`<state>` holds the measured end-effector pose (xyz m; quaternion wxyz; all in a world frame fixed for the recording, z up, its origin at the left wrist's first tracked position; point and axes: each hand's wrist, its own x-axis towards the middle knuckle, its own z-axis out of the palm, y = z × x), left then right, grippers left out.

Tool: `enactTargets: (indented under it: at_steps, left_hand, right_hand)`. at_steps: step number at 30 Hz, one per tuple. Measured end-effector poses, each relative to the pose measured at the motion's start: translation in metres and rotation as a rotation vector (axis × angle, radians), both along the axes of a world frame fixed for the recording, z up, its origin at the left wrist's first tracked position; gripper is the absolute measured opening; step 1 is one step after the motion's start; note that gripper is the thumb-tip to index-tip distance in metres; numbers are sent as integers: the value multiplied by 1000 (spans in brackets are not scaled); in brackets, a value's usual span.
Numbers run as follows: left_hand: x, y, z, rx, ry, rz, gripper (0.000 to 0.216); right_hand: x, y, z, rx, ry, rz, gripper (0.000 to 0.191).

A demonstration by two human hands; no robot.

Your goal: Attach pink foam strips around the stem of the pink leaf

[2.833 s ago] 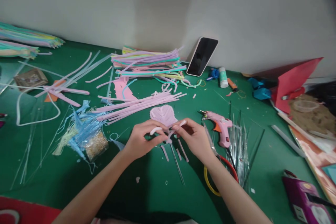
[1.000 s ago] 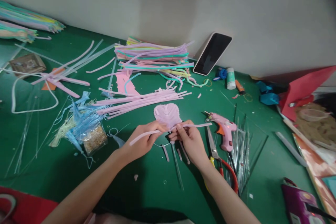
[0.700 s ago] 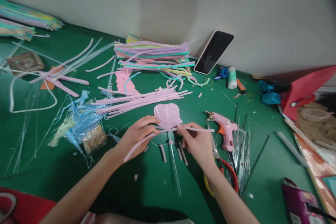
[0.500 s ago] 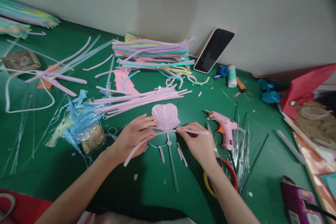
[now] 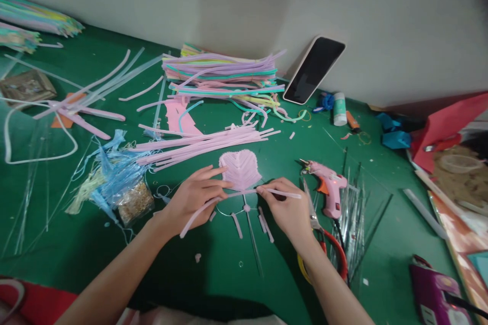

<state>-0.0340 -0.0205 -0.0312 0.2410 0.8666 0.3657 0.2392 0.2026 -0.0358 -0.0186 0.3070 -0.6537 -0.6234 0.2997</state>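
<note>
A pale pink pipe cleaner (image 5: 240,193) runs crosswise between my two hands, its left end bent down toward me. My left hand (image 5: 198,194) pinches it on the left, with the upper fingers reaching onto the edge of a pink leaf-shaped piece (image 5: 239,168) made of pipe cleaners. On the right, my right hand (image 5: 285,203) grips the same strand between thumb and fingers. Just below lies a thin clear stem (image 5: 253,244) with a small pink knob (image 5: 246,207) and a fine curved wire. Short pink pieces (image 5: 236,226) rest beside that stem.
Cut pink pipe cleaners (image 5: 209,144) lie beyond the leaf, with coloured bundles (image 5: 221,68) behind. A pink glue gun (image 5: 330,188) and scissors (image 5: 335,254) are right of my right hand. Blue tassels (image 5: 118,172) lie left. A phone (image 5: 314,68) leans on the wall.
The view has shifted slightly. Both hands keep their hold on the pipe cleaner, which sits almost the same, just below the leaf-shaped piece.
</note>
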Motion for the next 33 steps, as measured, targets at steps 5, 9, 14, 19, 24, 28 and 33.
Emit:
enactTargets:
  at_steps: [5,9,14,19,24,28,33]
  left_hand:
    - [-14,7,12,-100,39,-38,30]
    - [-42,10,39,-133,21,73,37]
    - [-53,6,80,145,16,590,35]
    - [-8,-5,86,197,136,303,14]
    - [16,-10,47,180,415,146,12]
    - [17,-10,33,247,511,109,14]
    - [21,-7,32,315,579,6,15]
  right_hand:
    - [8,-4,10,-123,16,155,9]
    - [30,-9,25,-170,-47,461,26]
    - [58,1,48,6,-235,298,30]
    - [33,10,62,125,-322,231,21]
    - [-6,-2,37,181,-443,574,9]
    - [-13,-3,19,211,-502,583,5]
    - [-11,1,13,273,-540,609,8]
